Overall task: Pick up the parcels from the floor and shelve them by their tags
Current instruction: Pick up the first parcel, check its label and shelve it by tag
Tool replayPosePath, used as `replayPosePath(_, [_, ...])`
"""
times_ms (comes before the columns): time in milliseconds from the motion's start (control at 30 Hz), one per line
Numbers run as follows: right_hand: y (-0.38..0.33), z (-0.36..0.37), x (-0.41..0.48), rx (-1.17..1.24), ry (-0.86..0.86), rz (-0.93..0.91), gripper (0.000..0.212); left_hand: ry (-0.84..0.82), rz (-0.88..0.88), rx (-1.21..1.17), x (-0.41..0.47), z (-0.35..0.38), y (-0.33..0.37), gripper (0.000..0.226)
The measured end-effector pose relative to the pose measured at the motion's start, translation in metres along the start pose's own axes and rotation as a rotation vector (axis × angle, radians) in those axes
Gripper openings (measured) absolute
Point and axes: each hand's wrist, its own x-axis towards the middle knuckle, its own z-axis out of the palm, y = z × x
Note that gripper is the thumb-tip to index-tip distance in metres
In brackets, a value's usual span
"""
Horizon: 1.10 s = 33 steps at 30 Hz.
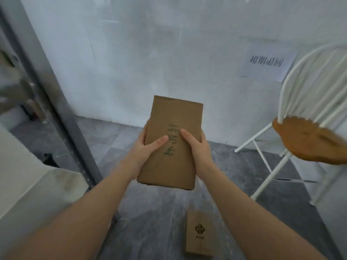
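**One parcel in our hands, another waiting on the floor**

We look down along our two bare forearms. Both hands hold a flat brown cardboard parcel at about chest height, lifted clear of the grey tiled floor. Our left hand grips its left edge, thumb laid flat across the top face and the other fingers wrapped out of sight underneath. Our right hand mirrors this on the right edge, thumb pressed on top. Between the thumbs runs a handwritten tag in dark green characters; we cannot make them out.

A second, smaller brown parcel with a printed black logo lies flat on the floor below our right forearm, untouched.

Ahead stands a white wall with a printed paper notice, blurred. To the right is a white folding chair with a brown seat. On the left a grey metal upright slants through the view; it may be part of the shelving, but that side is too blurred to tell.

We judge the task partly under way: one parcel is lifted, probably to read its tag, but not yet shelved, and at least one more is left to pick up.
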Motion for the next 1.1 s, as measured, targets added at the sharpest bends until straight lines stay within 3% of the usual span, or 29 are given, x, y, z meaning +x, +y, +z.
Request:
replayPosePath(233, [-0.292, 0.057, -0.067, 0.017, -0.130, -0.248, 0.080, 0.063, 0.347, 0.098, -0.070, 0.071, 0.278, 0.070])
replayPosePath(433, [-0.439, 0.073, -0.120, 0.027, -0.165, -0.497, 0.077, 0.059, 0.524, 0.099, -0.123, 0.121, 0.417, 0.075])
replayPosePath(567, [-0.486, 0.068, -0.146, 0.024, -0.181, -0.564, 0.073, 0.093, 0.584, 0.145, -0.144, 0.149, 0.455, 0.067])
replayPosePath(667, [-0.503, 0.055, -0.157, 0.040, -0.163, -0.593, 0.071, 0.228, 0.702, 0.220, -0.153, 0.174, 0.468, 0.061])
replayPosePath(767, [-0.510, 0.042, -0.162, 0.038, -0.128, -0.600, 0.069, 0.367, 0.768, 0.399, -0.158, 0.202, 0.471, 0.082])
replayPosePath(867, [-0.520, 0.042, -0.166, -0.012, -0.070, -0.633, 0.069, 0.399, 0.711, 0.575, -0.169, 0.229, 0.468, 0.120])
replayPosePath(933, [-0.526, 0.040, -0.155, -0.030, -0.074, -0.613, 0.084, 0.407, 0.666, 0.622, -0.170, 0.238, 0.469, 0.138])
replayPosePath(1100, [-0.530, 0.034, -0.148, -0.006, -0.039, -0.632, 0.095, 0.418, 0.698, 0.692, -0.171, 0.253, 0.487, 0.146])
